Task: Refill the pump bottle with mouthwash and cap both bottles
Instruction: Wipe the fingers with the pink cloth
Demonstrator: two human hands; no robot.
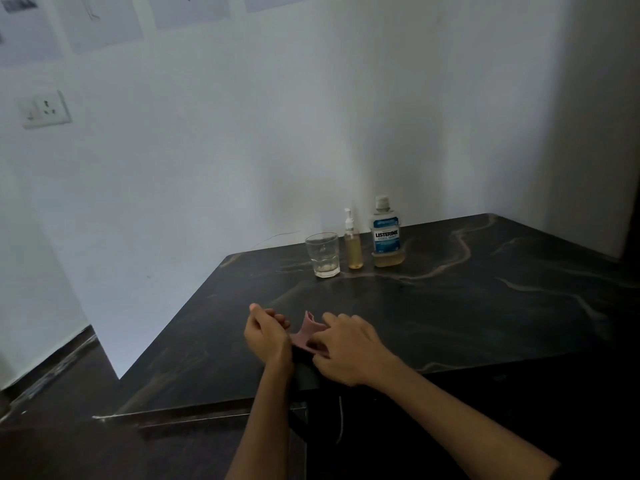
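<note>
A: Pump bottle [353, 244] stands just right of centre frame, at the back of the dark marbled table [467, 306], pump head on, amber liquid inside.

B: Take it big to small. The table fills the lower right half, with the pale wall [242, 150] behind it. Then the mouthwash bottle [387, 233], just right of the pump bottle, white cap on and only a low band of liquid at its base. Left of the pump bottle, an empty-looking glass [322, 255]. All three near each other, none touching that I can see.

A: And the hands?

B: Low centre, well apart from the bottles. Right hand [346, 351] has its fingers curled onto a small pink flexible piece [306, 336], pinching it. It might be a soft funnel; I can't tell. Left hand [266, 336] is loosely curled beside it, and I can't tell whether those fingers grip the piece or only brush it.

A: So the step in hand?

B: By my reading, readying that pink piece before any pouring; both caps are on, nothing opened. If it is a funnel, open it fully and check that the spout is clear. Then steady the slim pump bottle with one hand while unscrewing, because it looks easy to tip. Pour slowly.
</note>
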